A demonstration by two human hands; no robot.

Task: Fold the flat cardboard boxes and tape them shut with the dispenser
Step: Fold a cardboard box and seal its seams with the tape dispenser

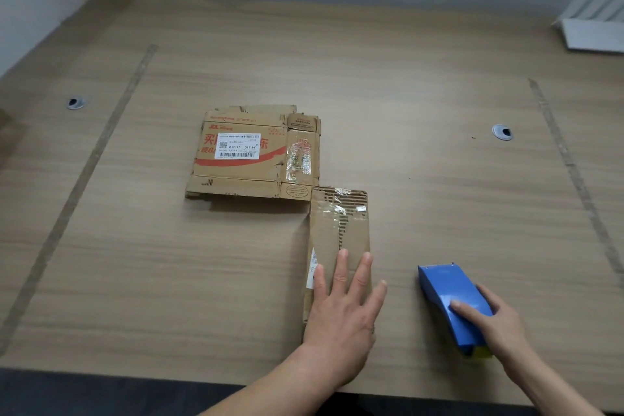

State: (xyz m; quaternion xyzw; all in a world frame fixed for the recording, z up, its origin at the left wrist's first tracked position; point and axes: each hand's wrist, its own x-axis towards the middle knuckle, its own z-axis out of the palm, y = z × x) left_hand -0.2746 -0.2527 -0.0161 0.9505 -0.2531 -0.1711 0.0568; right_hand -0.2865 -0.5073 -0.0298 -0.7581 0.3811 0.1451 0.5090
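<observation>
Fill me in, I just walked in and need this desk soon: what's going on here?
A person is working on flattened cardboard at a wooden desk. The left hand presses flat on a narrow flattened cardboard box, while the right hand grips a blue tape dispenser resting on the desk beside it. A larger flat box with a shipping label lies farther back, untouched. Nothing is folded up yet.

Lighting: soft, even, moderately bright; faint shadows beside cardboard (253, 155); glare on its tape; wide-angle bending at edges.
</observation>
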